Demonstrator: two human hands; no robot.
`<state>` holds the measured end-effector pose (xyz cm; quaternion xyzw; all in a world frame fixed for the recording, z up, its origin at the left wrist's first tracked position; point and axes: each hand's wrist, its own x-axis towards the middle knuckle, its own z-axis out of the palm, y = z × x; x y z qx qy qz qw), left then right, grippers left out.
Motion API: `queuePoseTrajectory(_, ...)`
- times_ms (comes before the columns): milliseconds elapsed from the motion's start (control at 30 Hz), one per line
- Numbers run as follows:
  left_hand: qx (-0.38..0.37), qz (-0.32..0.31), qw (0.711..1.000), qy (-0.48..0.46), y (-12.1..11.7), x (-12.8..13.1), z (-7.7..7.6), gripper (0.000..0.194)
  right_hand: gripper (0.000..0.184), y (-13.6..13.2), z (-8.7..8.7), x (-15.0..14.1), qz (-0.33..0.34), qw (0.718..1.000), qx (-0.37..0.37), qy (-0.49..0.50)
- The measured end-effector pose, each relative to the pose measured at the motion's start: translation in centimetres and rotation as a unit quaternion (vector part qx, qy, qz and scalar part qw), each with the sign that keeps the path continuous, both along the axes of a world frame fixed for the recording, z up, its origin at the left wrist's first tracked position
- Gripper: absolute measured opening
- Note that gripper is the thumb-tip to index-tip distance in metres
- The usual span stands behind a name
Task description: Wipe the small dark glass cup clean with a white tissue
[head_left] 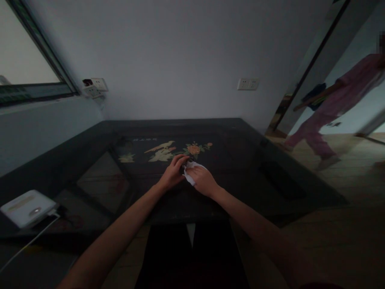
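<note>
Close together over the near middle of a dark glass-topped table (240, 184), my two hands meet around a small dark object (182, 168). My left hand (175, 170) has its fingers curled round that object; what kind it is I cannot make out. A crumpled white tissue or cloth (190, 179) is in my right hand (202, 180), pressed against the dark object. Part of the tissue hangs out below the right fingers. Beyond the hands, a bird-and-flower picture (194, 149) shows on the tabletop.
A white box-shaped device (30, 206) with a white cable (30, 243) sits at the table's left. Wall sockets (248, 84) are behind the table. A person in pink clothes (345, 88) walks on the right, carrying something dark blue. A window (30, 52) is at upper left.
</note>
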<state>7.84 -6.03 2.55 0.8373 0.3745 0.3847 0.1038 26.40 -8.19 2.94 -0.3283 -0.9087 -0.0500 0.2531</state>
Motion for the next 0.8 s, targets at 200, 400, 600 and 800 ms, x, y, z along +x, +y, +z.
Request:
queuePoseTrajectory(200,-0.005,-0.022,1.0,0.02,-0.1,-0.2,-0.5,0.077,0.027,0.1,-0.7,-0.6,-0.007,0.979,-0.15,0.138)
queuePoseTrajectory(400,0.002,-0.035,0.999,0.016,0.1,-0.2,-0.7,0.075,0.027,0.2,-1.1,-0.4,0.044,0.964,-0.187,0.185)
queuePoseTrajectory(600,0.01,-0.017,0.998,-0.061,0.4,0.0,-0.4,0.069,0.042,0.5,-0.1,-0.2,0.032,0.999,0.003,0.019)
queuePoseTrajectory(800,-0.164,-0.096,0.959,-0.211,1.0,-0.3,-0.1,0.081,0.043,0.7,0.9,0.6,0.037,0.999,0.005,0.007)
